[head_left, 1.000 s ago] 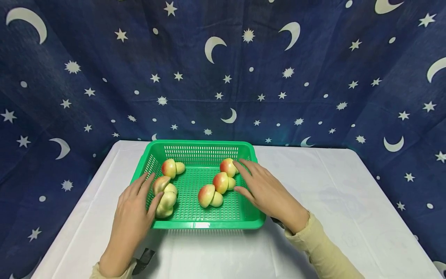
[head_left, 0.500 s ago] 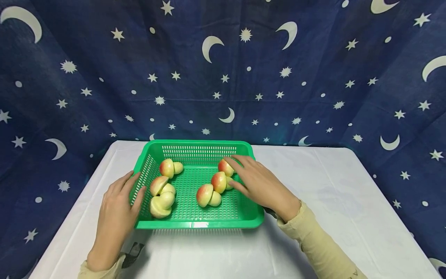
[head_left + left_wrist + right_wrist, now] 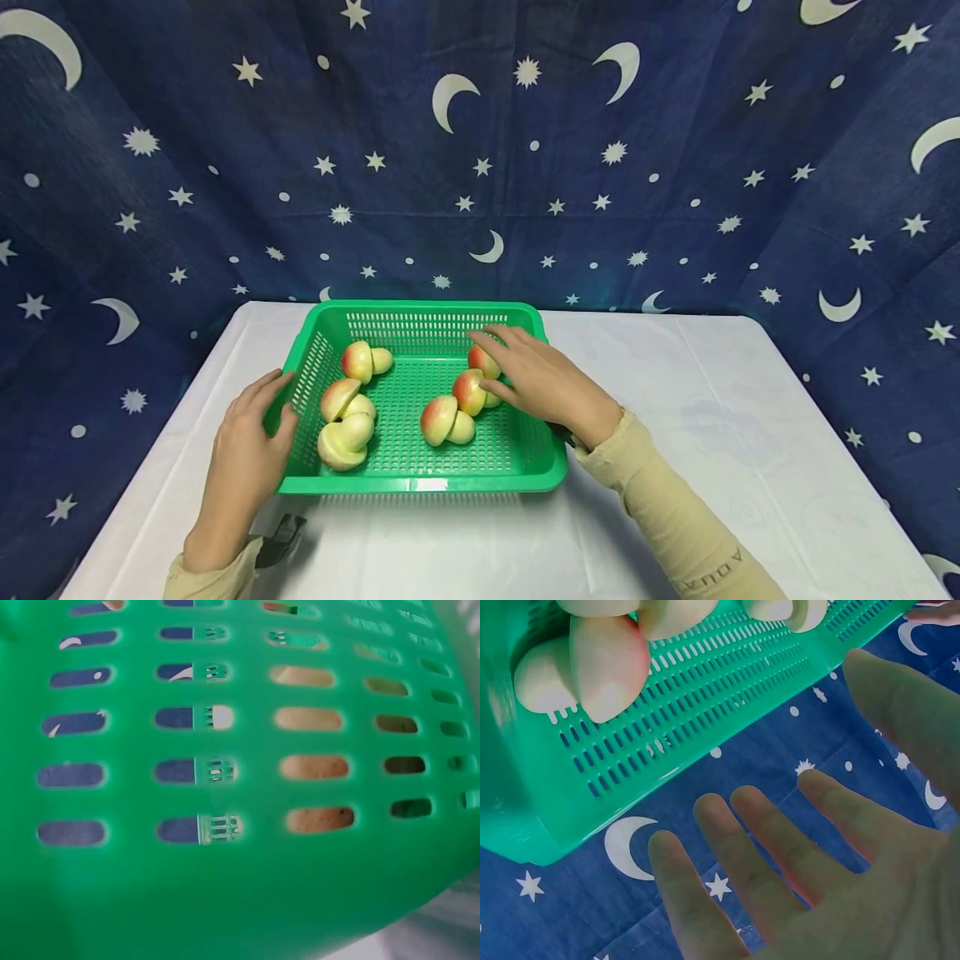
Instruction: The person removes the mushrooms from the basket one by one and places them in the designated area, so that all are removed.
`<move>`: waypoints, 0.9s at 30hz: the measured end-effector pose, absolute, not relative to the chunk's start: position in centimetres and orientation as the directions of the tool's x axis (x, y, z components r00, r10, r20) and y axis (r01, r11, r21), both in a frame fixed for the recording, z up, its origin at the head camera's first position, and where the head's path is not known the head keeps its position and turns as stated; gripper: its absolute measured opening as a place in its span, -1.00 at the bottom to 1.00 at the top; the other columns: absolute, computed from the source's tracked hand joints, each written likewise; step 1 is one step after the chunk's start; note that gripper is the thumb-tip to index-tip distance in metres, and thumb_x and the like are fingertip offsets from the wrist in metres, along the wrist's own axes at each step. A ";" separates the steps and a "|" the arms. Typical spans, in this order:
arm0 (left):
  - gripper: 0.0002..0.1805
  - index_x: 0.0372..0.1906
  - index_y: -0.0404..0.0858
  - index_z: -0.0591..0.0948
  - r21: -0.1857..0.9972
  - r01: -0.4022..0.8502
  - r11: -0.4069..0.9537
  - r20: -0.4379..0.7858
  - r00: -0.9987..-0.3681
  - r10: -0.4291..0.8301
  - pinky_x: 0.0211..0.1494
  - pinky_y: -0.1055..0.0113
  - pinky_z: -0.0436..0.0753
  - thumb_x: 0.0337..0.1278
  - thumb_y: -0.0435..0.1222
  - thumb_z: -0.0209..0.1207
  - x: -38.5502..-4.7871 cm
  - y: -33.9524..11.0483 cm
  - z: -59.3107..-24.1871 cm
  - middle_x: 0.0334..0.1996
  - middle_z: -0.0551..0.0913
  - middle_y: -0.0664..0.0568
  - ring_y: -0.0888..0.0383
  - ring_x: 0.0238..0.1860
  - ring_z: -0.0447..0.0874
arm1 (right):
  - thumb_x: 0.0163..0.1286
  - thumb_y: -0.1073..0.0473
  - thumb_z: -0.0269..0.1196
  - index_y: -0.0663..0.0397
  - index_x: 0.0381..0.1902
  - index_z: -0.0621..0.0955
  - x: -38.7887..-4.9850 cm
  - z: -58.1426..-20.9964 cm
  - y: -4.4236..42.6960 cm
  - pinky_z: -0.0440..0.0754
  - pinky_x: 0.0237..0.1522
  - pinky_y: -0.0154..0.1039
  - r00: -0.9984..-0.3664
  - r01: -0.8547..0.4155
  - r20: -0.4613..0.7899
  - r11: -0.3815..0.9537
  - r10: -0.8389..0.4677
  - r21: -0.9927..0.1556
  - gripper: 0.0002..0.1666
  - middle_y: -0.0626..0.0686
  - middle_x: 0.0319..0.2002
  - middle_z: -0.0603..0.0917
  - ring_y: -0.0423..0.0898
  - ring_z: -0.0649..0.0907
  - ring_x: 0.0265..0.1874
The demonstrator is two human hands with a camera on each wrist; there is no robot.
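Observation:
A green plastic basket (image 3: 352, 485) with slotted walls holds several toy mushrooms with red-and-yellow caps and pale stems. Three lie along its left side, among them a back mushroom (image 3: 357, 362) and a front mushroom (image 3: 339, 451). On the right side, three more form a slanting row, with the nearest mushroom (image 3: 439, 419) toward the front. My left hand (image 3: 243, 446) is beside the basket's left wall, fingers relaxed and holding nothing. The slotted wall (image 3: 127, 892) fills the left wrist view. My right hand (image 3: 543, 379), fingers spread (image 3: 780, 862), hovers above the right row, partly covering the back mushroom (image 3: 480, 358).
A white cloth (image 3: 675, 433) covers the table under the basket. Behind it hangs a dark blue curtain (image 3: 420, 242) with moons and stars. A dark strap (image 3: 281, 537) shows at the left wrist.
My left hand has moved left, from over the left mushrooms to outside the basket's left wall. The right hand has shifted slightly left and farther back. The mushrooms keep their arrangement.

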State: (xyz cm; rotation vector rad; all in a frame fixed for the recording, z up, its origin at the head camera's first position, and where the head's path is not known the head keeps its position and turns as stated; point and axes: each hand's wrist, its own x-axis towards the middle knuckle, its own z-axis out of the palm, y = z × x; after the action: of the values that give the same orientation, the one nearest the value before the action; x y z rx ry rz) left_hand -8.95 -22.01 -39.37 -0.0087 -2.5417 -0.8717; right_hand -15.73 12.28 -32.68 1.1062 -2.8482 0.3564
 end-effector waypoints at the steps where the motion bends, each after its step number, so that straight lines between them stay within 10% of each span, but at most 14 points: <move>1: -0.57 0.24 -0.35 0.55 0.592 0.142 0.794 0.408 -0.902 -0.142 0.19 -0.30 0.40 0.27 -0.47 0.08 -8.9 -22.0 -39.4 0.29 0.48 -0.27 -0.35 0.28 0.39 | 0.42 0.02 0.27 0.14 0.46 0.32 -15.8 -32.6 12.2 0.54 0.25 0.03 -0.741 -0.671 0.136 0.716 -0.657 -0.195 -0.25 0.21 0.36 0.42 0.12 0.45 0.32; 27: -0.51 0.33 -0.27 0.52 0.717 0.047 0.696 0.278 -0.934 -0.224 0.26 -0.17 0.46 0.32 -0.44 0.01 -9.1 -22.3 -39.5 0.37 0.44 -0.10 -0.23 0.35 0.42 | 0.39 0.14 0.31 0.18 0.43 0.36 -17.5 -32.7 9.2 0.43 0.36 -0.02 -0.720 -0.656 -0.032 0.695 -0.693 -0.294 -0.28 0.20 0.37 0.39 0.11 0.40 0.35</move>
State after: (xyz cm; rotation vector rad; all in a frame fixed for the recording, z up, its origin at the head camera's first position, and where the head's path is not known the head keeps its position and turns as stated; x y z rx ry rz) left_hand -9.06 -22.32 -39.52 0.1388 -2.5621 -1.0961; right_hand -17.45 9.25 -32.67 1.2087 -3.0209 0.4346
